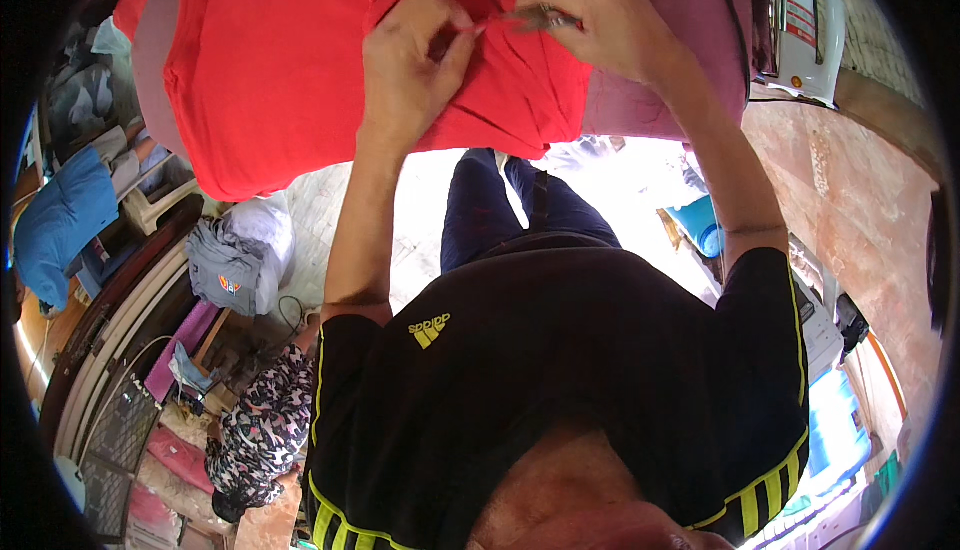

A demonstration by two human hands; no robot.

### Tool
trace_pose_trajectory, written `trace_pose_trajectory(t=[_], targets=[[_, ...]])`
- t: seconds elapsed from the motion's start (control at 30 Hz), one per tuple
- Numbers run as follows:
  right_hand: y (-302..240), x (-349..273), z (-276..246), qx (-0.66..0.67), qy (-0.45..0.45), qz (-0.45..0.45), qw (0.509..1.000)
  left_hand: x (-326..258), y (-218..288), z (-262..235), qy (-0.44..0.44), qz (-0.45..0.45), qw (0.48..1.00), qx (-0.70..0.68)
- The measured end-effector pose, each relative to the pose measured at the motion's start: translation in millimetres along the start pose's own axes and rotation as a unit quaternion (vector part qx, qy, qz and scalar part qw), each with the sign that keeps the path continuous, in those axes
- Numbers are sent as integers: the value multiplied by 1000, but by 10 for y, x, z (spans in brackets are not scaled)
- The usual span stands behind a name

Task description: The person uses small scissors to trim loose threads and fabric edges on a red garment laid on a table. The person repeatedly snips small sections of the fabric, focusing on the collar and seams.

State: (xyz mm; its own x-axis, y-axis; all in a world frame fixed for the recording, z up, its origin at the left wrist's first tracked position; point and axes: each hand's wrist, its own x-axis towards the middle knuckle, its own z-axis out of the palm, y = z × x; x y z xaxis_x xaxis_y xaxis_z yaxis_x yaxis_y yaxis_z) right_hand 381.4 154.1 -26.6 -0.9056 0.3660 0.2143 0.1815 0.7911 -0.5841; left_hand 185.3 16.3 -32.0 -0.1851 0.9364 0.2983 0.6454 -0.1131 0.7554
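Scissors are sitting in the right hand, whose fingers are curling closed around the small metal tool, its tip pointing at a pinched spot of the red cloth. The left hand is closing thumb and fingers tight on a small fold of that cloth just beside the blades, holding it taut. The cloth is lying spread over a pinkish padded board, draping off its near edge toward the person's legs. Judging by the grip, a thread or seam is being snipped, and the next move seems to be calling for steady tension from the left hand and a very small, careful bite of the blades so the fabric itself is not cut. At the board's far right corner a white iron is standing. Around it the room is looking crowded: a blue cloth and a grey bundle are lying to the left, and a reddish wall is running along the right.
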Motion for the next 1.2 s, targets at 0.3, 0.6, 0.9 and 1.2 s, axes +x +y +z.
trace_pose_trajectory(t=[0.3,0.6,0.9,1.2], targets=[[13,-310,261,-94,49,-62,992,-389,-179,95,62,98,987,110],[-68,-258,197,-7,32,-2,999,-292,-207,121,79,119,987,75],[-154,-298,261,18,54,51,997,-239,-111,245,110,87,978,152],[-321,-345,350,-35,88,72,993,-267,-216,319,119,117,969,184]])
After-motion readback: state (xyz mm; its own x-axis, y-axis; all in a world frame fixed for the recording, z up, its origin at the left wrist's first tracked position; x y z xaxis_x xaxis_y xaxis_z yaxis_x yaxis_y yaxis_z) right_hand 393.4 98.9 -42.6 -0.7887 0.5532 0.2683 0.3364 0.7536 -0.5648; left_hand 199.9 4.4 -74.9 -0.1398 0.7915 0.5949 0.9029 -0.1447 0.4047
